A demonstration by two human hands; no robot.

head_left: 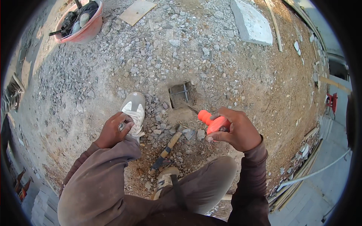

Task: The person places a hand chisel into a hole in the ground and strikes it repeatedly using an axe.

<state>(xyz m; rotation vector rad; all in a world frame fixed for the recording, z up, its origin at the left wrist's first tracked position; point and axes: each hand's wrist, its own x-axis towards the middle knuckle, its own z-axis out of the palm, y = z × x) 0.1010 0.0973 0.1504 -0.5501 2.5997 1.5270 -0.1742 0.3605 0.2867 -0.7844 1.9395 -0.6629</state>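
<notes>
1. Landmark: the square hole in the rubble ground, with thin bars crossing its opening.
2. Right hand: to the right of the hole, on its near side. The grip is closed around an orange tool, thumb below and fingers over the top. The tool's narrow dark shaft points at the hole's near right corner; whether the tip touches soil cannot be told.
3. Left hand: to the left of the hole, nearer the wearer, beside the light shoe. The grip is curled, thumb and fingertips close together. Whether anything small is pinched there cannot be told.
4. Hammer: lying on the near side of the hole, head toward it, clear of both hands.
5. Risk, judged: the tool could glance off a bar or stone and skid, since its shaft is slanted and only one hand holds it.
6. Risk, judged: loose gravel beyond and left of the hole could spill in if the rim is knocked or the shoe shifts.
7. Risk, judged: bare knuckles could be scraped if the tool slips, as sharp stones lie close on the hole's near side.
8. Risk, judged: the hammer could roll or catch a foot, resting unsecured on uneven rubble.
</notes>
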